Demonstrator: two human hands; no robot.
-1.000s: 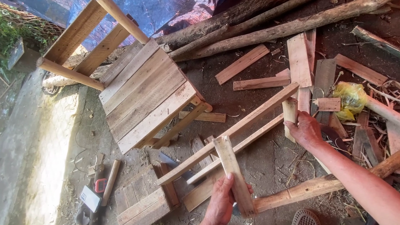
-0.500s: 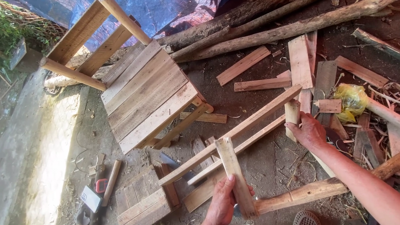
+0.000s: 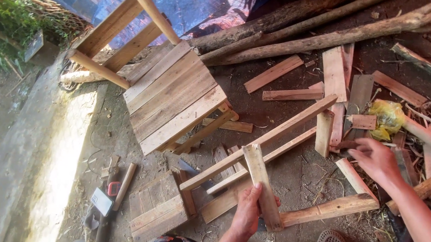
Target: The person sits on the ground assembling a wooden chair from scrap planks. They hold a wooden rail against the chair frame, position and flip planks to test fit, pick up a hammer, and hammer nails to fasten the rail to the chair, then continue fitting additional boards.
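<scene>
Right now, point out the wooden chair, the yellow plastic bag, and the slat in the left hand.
wooden chair (image 3: 173, 98), head view, middle of the seat boards.
yellow plastic bag (image 3: 387, 116), head view, centre of the crumpled bag.
slat (image 3: 258, 168), head view, upper half above the left hand (image 3: 248, 213).

— What do we wear on our left hand (image 3: 247, 213) and right hand (image 3: 376, 160)?
— Nothing: both are bare, forearms too, without sleeves, gloves, rings or a watch in view.

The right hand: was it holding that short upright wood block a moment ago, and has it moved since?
Yes. The right hand has let go of the short block and drawn away to the right, toward the yellow bag; the block stands alone against the long slats.
</scene>
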